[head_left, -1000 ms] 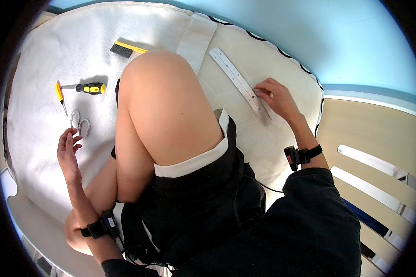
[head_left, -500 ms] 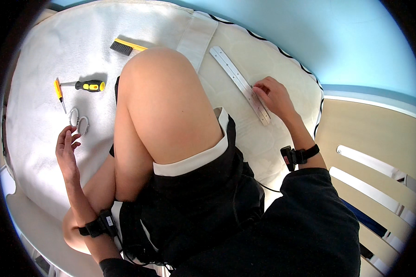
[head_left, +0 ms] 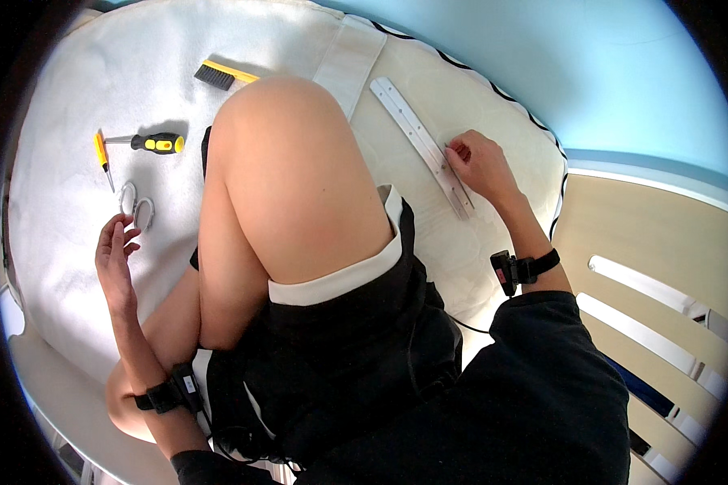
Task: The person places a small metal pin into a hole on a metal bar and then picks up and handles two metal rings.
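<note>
while kneeling on the white mattress (head_left: 73,267): right hand (head_left: 481,166) pinching the long white metal rail (head_left: 422,145), flat on the bed by the knee. left hand (head_left: 115,260) open, empty, just below two small metal hooks (head_left: 136,212). nearby, two yellow screwdrivers (head_left: 147,143) and a brush (head_left: 225,77).

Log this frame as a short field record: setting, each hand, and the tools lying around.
setting: person seated on a white padded mat, one knee raised, pale blue wall behind
left hand: left hand open, palm up, fingers just short of two small metal U-shaped hooks, holding nothing
right hand: right hand resting on a long white perforated rail, fingers on its edge
tools: black-and-yellow screwdriver; small yellow screwdriver; yellow-backed brush
wrists: dark band on each wrist
</note>
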{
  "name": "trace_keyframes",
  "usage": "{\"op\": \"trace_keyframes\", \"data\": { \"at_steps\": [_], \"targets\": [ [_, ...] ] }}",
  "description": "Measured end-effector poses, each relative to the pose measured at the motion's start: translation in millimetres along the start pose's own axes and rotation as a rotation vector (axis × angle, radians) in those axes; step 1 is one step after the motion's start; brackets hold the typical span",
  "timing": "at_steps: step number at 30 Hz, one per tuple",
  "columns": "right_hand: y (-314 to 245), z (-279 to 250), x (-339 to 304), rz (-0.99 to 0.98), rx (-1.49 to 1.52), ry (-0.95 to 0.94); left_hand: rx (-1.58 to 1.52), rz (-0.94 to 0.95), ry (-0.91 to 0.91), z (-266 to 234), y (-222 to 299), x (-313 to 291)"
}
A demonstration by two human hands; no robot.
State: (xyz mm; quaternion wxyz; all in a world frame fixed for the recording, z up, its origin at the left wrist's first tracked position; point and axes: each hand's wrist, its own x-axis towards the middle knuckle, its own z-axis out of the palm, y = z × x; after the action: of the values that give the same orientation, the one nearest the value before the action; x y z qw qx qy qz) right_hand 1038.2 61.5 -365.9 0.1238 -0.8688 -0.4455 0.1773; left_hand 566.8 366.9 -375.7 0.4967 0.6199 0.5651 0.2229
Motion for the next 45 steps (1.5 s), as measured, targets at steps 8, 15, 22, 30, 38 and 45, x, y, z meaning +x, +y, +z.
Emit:
{"op": "trace_keyframes", "data": {
  "at_steps": [8, 15, 22, 30, 38, 45],
  "targets": [
    [-2.4, -3.0, -21.8, -0.043, 0.231, 0.015, -0.021, -0.001, -0.008, -3.6, 1.1, 1.0],
    [-8.8, 5.6, -32.1, -0.081, 0.193, 0.027, -0.034, 0.008, -0.025, -4.0, -6.4, 5.3],
    [-11.7, 12.7, -34.4, -0.077, 0.15, 0.061, -0.024, 0.014, -0.022, -2.9, -3.3, 3.0],
    [-16.3, 24.0, -44.3, -0.119, 0.137, 0.165, -0.014, 0.013, -0.013, -2.2, -2.8, 2.3],
    [-12.0, 27.5, -49.1, -0.178, -0.01, 0.211, -0.013, 0.003, -0.008, -1.8, 0.2, 0.7],
    [-14.1, 26.3, -52.0, -0.267, -0.113, 0.284, -0.021, 0.007, -0.014, -1.4, -0.3, 1.6]
  ]
}}
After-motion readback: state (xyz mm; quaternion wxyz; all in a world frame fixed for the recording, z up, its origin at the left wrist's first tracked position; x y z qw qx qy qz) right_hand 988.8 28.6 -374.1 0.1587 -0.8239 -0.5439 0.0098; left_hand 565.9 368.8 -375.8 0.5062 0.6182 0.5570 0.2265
